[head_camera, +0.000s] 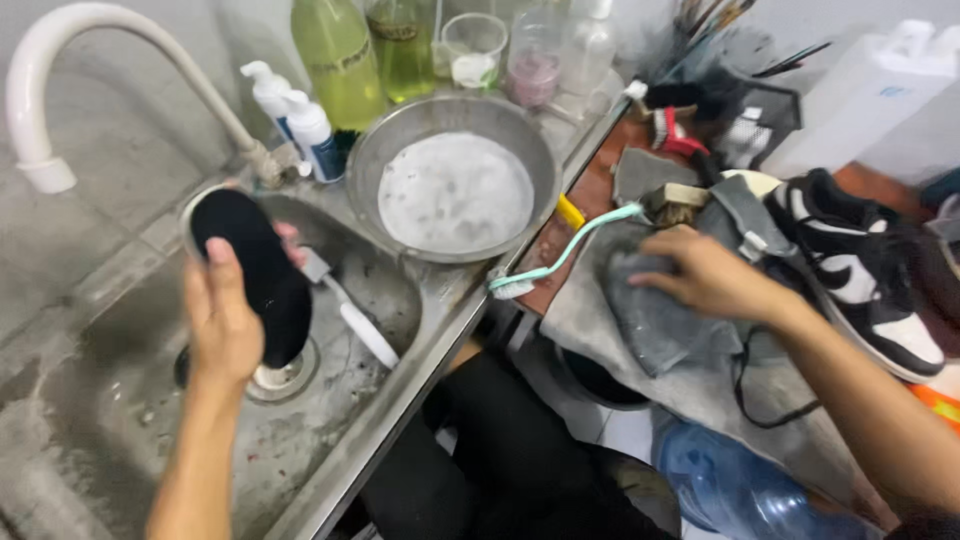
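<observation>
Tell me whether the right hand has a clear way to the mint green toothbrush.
Probably yes. The right hand rests on the grey cloth, and the toothbrush lies just beside it on the counter edge, uncovered, nothing between them.

A flat black shoe insole (255, 275) is seen, and a soft grey cloth (650, 320). A long mint-green brush with white bristles (560, 258) is seen. The low leather sneaker (865, 270) is patterned black and white.

Our left hand (228, 320) is raised with the forearm rising from below, fingers and thumb curled in a grip. Our right hand (705, 275) reaches in from the right, palm down, fingers pressed flat.
</observation>
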